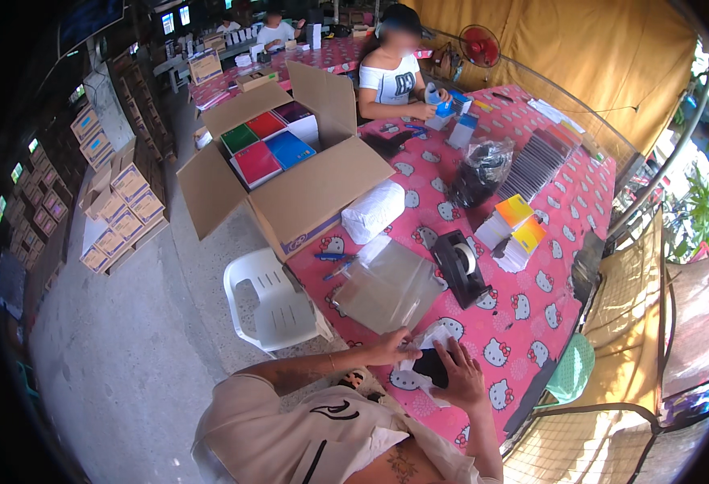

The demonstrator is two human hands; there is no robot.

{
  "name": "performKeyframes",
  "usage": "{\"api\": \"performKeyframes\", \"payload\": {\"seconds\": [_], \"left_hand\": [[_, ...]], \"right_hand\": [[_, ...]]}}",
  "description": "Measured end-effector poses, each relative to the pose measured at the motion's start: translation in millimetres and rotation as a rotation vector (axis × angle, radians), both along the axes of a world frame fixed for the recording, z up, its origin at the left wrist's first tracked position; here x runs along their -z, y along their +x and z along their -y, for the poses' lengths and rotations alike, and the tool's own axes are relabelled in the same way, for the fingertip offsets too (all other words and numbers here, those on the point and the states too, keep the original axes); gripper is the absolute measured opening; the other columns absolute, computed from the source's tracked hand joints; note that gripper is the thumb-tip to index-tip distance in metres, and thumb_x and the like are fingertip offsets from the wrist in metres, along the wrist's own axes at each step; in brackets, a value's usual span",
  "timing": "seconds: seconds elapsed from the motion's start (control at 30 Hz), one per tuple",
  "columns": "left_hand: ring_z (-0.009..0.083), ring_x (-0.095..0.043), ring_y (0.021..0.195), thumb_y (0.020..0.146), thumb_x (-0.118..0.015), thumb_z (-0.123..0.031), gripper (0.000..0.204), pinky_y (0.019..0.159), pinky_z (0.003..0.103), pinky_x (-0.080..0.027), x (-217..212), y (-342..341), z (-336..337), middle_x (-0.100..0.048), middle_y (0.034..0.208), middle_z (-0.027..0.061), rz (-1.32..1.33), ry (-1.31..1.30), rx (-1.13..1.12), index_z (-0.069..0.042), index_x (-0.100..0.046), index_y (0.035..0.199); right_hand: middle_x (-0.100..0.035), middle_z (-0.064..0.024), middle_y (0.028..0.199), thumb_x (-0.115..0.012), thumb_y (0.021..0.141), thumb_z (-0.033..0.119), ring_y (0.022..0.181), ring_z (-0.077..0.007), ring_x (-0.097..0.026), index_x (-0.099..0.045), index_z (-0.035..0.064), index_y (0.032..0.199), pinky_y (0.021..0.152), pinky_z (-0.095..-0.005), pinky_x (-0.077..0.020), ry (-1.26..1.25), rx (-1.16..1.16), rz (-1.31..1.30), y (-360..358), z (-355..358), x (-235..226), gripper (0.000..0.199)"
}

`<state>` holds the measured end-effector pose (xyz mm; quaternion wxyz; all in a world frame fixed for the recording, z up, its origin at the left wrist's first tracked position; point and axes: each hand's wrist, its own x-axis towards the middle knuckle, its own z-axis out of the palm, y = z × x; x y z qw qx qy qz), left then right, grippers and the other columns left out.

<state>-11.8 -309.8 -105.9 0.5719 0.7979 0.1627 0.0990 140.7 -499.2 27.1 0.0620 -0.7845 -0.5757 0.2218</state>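
Observation:
Near the front edge of the table, a small dark rectangular object [430,367] lies among thin white wrapping [443,331]; its exact kind does not show. My left hand [392,348] is at its left side, fingers closed at the edge of the wrapping. From the right, my right hand [461,377] grips the object, its fingers bent over the top. Just beyond my hands are clear plastic sleeves [391,286] in a flat pile. A black tape dispenser [461,270] with a roll in it stands to their right.
An open cardboard box [322,198] of colourful notebooks [256,163] stands at the table's left, beside a white plastic chair [273,302]. A white wrapped bundle [373,211], yellow-topped stacks [516,222] and a dark stack [536,165] lie farther back. Across the table sits a person [395,81].

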Motion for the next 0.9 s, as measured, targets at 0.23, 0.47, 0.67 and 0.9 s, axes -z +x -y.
{"api": "performKeyframes", "payload": {"seconds": [0.23, 0.47, 0.67, 0.9], "left_hand": [[0.0359, -0.067, 0.077, 0.094, -0.069, -0.041, 0.046, 0.066, 0.044, -0.049, -27, -18, 47, -0.064, 0.085, 0.0235, -0.020, 0.124, -0.037, 0.002, -0.055, 0.101], [0.0421, -0.066, 0.077, 0.094, -0.068, -0.028, 0.030, 0.064, 0.047, -0.046, -60, -37, 19, -0.064, 0.081, 0.0240, -0.078, 0.252, 0.152, 0.000, -0.061, 0.092], [0.0388, -0.062, 0.073, 0.087, -0.069, -0.009, 0.016, 0.065, 0.044, -0.048, -69, -36, 30, -0.059, 0.080, 0.0178, 0.070, 0.290, 0.019, 0.003, -0.058, 0.087], [0.0335, -0.064, 0.082, 0.078, -0.066, 0.001, 0.032, 0.072, 0.041, -0.050, -47, -4, 42, -0.058, 0.090, 0.0168, 0.184, 0.159, -0.017, 0.000, -0.049, 0.105]], "right_hand": [[-0.021, -0.0176, 0.163, -0.085, 0.061, 0.020, 0.152, -0.0389, -0.015, -0.031, 0.0349, 0.155, 0.117, -0.0691, -0.0128, 0.037, 0.186, 0.227, 2, 26, 9, 0.109], [-0.020, -0.0188, 0.161, -0.081, 0.066, 0.014, 0.153, -0.0393, -0.012, -0.032, 0.0343, 0.155, 0.118, -0.0680, -0.0106, 0.075, 0.212, 0.163, 4, 33, 7, 0.104], [-0.006, -0.0292, 0.160, -0.081, 0.073, 0.014, 0.151, -0.0458, -0.010, -0.026, 0.0204, 0.158, 0.118, -0.0636, -0.0116, 0.521, 0.631, 0.193, -45, 44, 40, 0.102], [-0.017, -0.0134, 0.159, -0.080, 0.086, 0.028, 0.142, -0.0344, -0.030, -0.001, 0.0288, 0.157, 0.104, -0.0614, -0.0331, 0.978, 1.312, -1.303, -72, 30, 80, 0.106]]}}
